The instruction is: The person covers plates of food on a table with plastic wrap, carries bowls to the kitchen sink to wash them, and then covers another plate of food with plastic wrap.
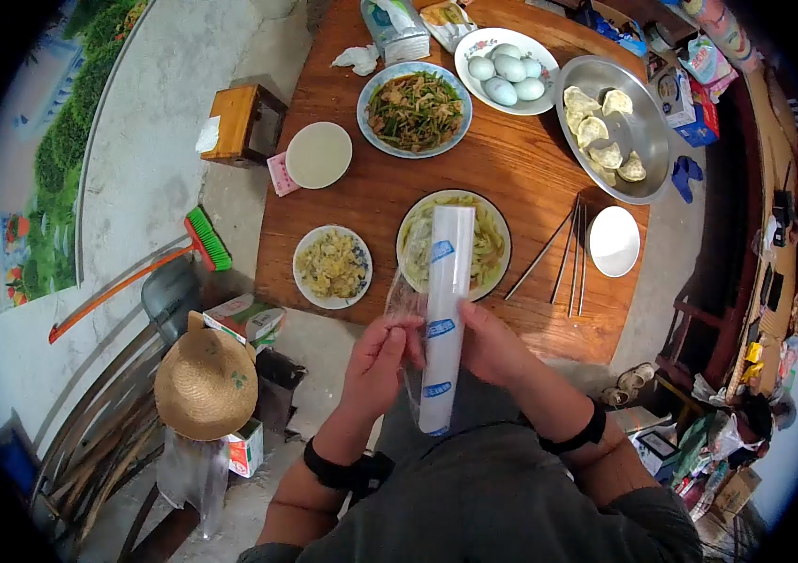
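Note:
A white roll of cling film (446, 281) with blue printed labels stands lengthwise before me, above the near edge of the table. My right hand (493, 345) grips it from the right side, its fingers partly hidden behind it. My left hand (382, 357) is closed, pinching the loose clear film (405, 305) that hangs off the roll's left side. Behind the roll, partly covered by it, is a bowl of pale green shredded vegetable (488, 239). A small plate of yellowish chopped food (333, 266) lies to the left of it.
The wooden table (530, 324) also carries a plate of green stir-fry (415, 111), a plate of pale eggs (509, 73), a steel basin of dumplings (647, 122), metal chopsticks (575, 263), a white bowl (614, 241) and another bowl (319, 155). A wooden stool (242, 125) stands left.

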`<state>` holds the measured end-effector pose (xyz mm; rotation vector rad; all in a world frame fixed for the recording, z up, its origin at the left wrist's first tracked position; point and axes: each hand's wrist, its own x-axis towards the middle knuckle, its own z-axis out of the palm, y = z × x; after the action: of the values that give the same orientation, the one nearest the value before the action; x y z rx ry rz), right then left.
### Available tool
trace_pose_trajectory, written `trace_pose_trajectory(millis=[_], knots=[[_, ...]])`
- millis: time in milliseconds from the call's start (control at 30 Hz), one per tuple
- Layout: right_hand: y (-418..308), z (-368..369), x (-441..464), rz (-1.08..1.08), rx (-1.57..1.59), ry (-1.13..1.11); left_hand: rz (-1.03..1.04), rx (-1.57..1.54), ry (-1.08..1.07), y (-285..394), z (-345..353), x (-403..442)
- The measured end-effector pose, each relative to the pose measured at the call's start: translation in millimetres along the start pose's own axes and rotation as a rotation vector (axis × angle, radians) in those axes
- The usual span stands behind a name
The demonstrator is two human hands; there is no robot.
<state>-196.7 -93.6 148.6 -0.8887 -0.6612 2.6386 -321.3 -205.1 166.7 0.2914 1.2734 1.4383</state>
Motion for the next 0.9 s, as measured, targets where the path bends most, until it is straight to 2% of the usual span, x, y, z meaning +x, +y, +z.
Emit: trace_pose_trajectory(millis=[33,100,167,200,267,367,400,467,500,600,700,767,833,900], knots=[[0.6,2.3,-0.7,0.143,0.166,-0.157,0.011,0.012,0.076,3.8,3.1,1.1],[3.7,0.9,-0.9,0.123,0.132,-0.099,0.016,0.027,0.152,9.4,5.0,2.1],[2.8,6.0,-3.6,0.022,-0.167,0.012,0.024,0.263,0.315,12.5,5.3,3.6],[2.9,5.6,-4.1,0.020,-0.167,0.013,0.024,0.263,0.313,10.5,6.0,3.6],[3.2,3.7,-4.6,-0.023,-0.254,0.159,0.126,0.349,0.324,4.1,8.0,3.9],[9.7,-15.4,-5.2,0.093,-0.179,0.027,0.117,0.285,0.406,4.1,8.7,8.6],[7.6,-10.9,-6.1,0.094,-0.180,0.026,0.118,0.284,0.408,5.7,8.6,10.1],[1.5,1.8,-8.1,0.024,0.081,-0.147,0.159,0.225,0.380,11.6,8.4,12.6],[0.6,-1.3,-7.8,0.024,0.081,-0.148,0.159,0.225,0.381,14.9,8.7,13.3],[-9.3,-9.5,-4.6,0.054,-0.158,0.141,0.058,0.074,0.495,22.4,6.1,17.6],[-21.0,-17.5,-0.4,0.057,-0.151,0.092,0.114,0.150,0.484,23.1,-0.6,30.2],[-33.2,-13.8,4.3,0.083,-0.065,0.080,0.095,-0.001,0.478,19.8,-3.3,44.8],[-45.3,-16.2,11.6,0.037,-0.010,0.076,0.105,0.028,0.494,19.2,-9.6,57.0],[-48.9,-34.2,18.9,0.027,-0.084,0.145,0.115,0.063,0.511,12.0,-19.4,69.8]])
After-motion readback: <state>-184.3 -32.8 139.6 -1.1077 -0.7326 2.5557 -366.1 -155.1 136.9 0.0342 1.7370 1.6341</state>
